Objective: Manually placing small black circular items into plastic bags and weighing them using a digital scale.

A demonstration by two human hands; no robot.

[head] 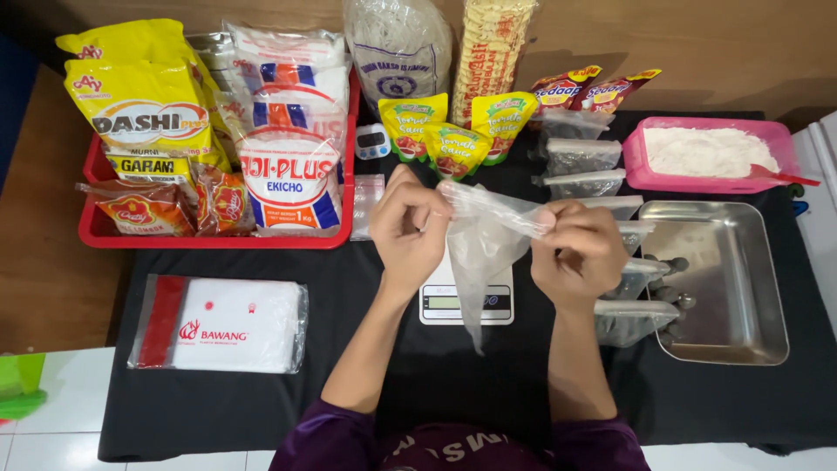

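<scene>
My left hand [408, 228] and my right hand [580, 250] together hold a small clear plastic bag [482, 240] by its top edge, pinched between the fingers of each. The bag hangs empty above a small white digital scale [445, 303] on the black cloth. Just right of my right hand lies a row of filled clear bags with dark contents [580, 157], running down toward a steel tray [732, 279].
A red basket [209, 237] of seasoning packets stands at the back left. A pack of plastic bags [222, 324] lies at the front left. Yellow-green sauce pouches [453, 131], a small timer [372, 140] and a pink tub of white powder [711, 155] line the back.
</scene>
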